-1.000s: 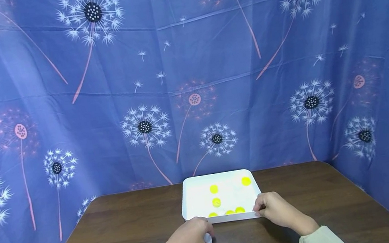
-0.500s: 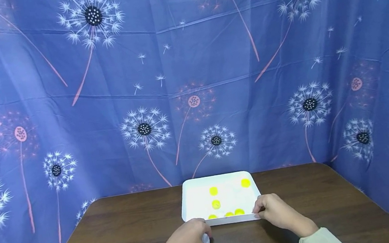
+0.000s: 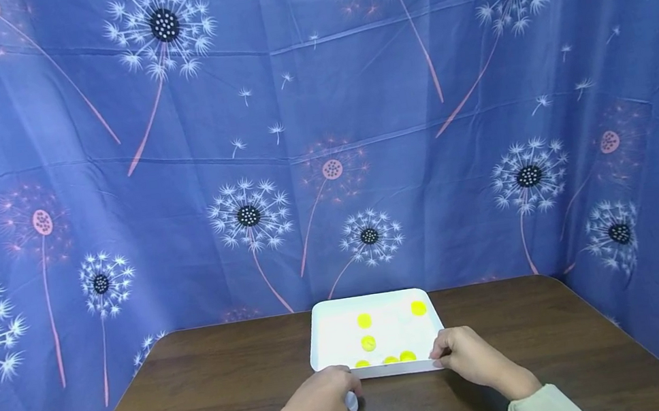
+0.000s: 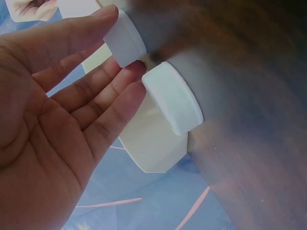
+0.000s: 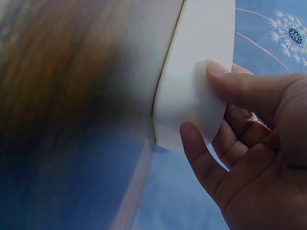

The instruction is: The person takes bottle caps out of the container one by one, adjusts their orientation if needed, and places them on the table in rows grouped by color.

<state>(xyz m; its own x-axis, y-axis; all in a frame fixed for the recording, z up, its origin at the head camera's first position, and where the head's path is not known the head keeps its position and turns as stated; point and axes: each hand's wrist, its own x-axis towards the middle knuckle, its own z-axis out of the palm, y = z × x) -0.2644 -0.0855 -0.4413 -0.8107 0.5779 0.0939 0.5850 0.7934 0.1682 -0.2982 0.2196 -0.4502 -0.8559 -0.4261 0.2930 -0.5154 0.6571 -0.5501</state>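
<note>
My left hand (image 3: 319, 399) is just in front of the left part of a shallow white tray (image 3: 381, 370). It pinches a white bottle cap (image 4: 125, 40) between thumb and fingers. A second white cap (image 4: 173, 98) stands on its edge on the table, right by the little fingertip in the left wrist view. In the head view only one white cap (image 3: 351, 402) shows beside the fingers. At the tray's front right corner, my right hand (image 3: 465, 353) grips the wall, thumb (image 5: 218, 79) on the outside and some fingers behind the rim.
Several yellow caps (image 3: 368, 343) lie spread in the tray, some partly hidden by its front wall. Faint pale shapes show among them. A brown wooden table (image 3: 225, 362) carries everything, backed by a blue dandelion-print cloth (image 3: 304, 99).
The head view shifts slightly. Both hands keep their places on the cap and the tray, and the yellow caps stay where they were.
</note>
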